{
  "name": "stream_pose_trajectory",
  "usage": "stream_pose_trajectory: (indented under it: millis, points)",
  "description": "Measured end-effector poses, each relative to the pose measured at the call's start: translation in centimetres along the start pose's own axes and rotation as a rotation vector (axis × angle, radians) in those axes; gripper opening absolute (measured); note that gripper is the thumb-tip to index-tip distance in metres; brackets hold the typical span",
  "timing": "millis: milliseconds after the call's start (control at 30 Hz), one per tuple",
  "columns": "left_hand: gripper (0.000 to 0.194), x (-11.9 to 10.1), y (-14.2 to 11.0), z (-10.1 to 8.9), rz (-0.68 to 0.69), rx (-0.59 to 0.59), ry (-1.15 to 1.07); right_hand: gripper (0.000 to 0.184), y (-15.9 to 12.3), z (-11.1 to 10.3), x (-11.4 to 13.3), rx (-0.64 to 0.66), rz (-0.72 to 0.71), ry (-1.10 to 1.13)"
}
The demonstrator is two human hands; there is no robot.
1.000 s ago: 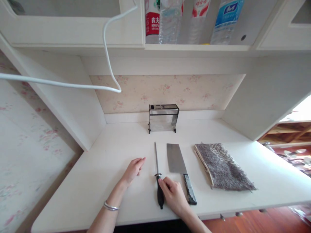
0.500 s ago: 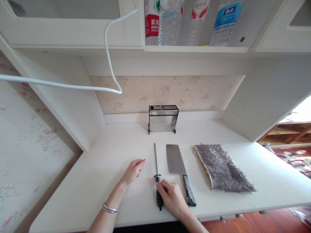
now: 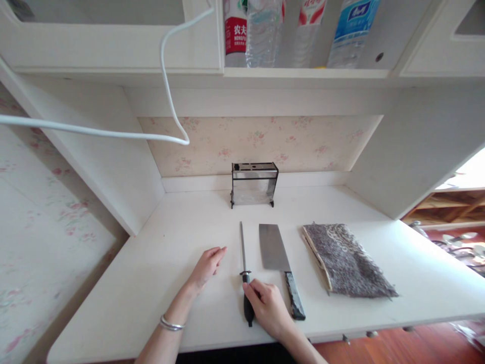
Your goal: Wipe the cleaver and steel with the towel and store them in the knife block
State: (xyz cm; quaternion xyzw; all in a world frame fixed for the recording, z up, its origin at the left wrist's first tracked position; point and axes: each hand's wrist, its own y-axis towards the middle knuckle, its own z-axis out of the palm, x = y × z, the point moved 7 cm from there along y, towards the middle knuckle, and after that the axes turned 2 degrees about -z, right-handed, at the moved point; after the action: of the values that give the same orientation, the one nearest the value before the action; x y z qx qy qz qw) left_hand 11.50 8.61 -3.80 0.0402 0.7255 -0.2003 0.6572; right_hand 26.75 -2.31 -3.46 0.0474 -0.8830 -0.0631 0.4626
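Observation:
A honing steel (image 3: 243, 245) lies on the white countertop (image 3: 125, 303), its thin rod pointing away from me and its black handle towards me. My right hand (image 3: 269, 308) is closed at that handle, with the thumb across its upper part; the curled fingers are partly hidden. Just right of the hand lies a cleaver (image 3: 273, 247) with a broad metal blade and a worn dark handle. To the left of the steel, my left hand (image 3: 207, 267) rests with fingers curled together and nothing visible in them. A silver bangle (image 3: 171, 323) circles the left wrist.
A folded grey-brown cloth (image 3: 348, 260) lies right of the cleaver. A narrow black-framed clear stand (image 3: 254, 187) is at the back. Above, a cabinet shelf (image 3: 303, 73) holds several plastic bottles (image 3: 261, 38). A white cable (image 3: 94, 132) hangs at upper left.
The view has shifted very slightly, so everything sits a few pixels higher. Both hands keep their places, and the honing steel, cleaver and cloth have not moved.

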Motion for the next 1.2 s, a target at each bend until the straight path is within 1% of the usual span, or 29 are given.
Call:
stream_pose_trajectory:
  millis: [267,733,833,900,967,1033,1067,1133,1200]
  points:
    - [0.051,-0.2,-0.1,0.0,0.001,-0.016,0.007,0.042,0.1,0.0,0.0,0.006,0.009,0.003]
    - [0.048,0.2,0.1,0.1,0.003,0.019,-0.014,0.041,0.2,-0.2,0.2,-0.017,-0.018,0.002]
    - [0.048,0.3,0.1,0.0,0.0,0.012,-0.012,0.041,-0.4,-0.2,0.6,-0.038,-0.024,0.006]
    - [0.048,0.3,0.1,-0.1,-0.004,-0.005,-0.016,0.04,-1.4,-0.4,1.4,-0.039,-0.074,0.004]
    - [0.049,0.1,0.0,-0.2,-0.009,-0.033,-0.02,0.039,-2.7,-1.5,2.6,-0.044,-0.169,-0.019]
    - [0.05,-0.2,-0.1,-0.4,-0.011,-0.063,-0.013,0.038,-3.8,-3.8,3.3,-0.064,-0.22,-0.072]
    - [0.051,-0.4,-0.2,-0.4,-0.013,-0.071,-0.008,0.037,-4.1,-5.5,3.3,-0.091,-0.21,-0.106]
    - [0.051,-0.7,-0.4,-0.4,-0.021,-0.078,-0.008,0.032,-4.2,-9.3,2.7,-0.145,-0.145,-0.184]
    - [0.05,-0.7,-0.4,-0.3,-0.037,-0.076,-0.027,0.025,-3.7,-12.8,1.8,-0.157,-0.093,-0.285]
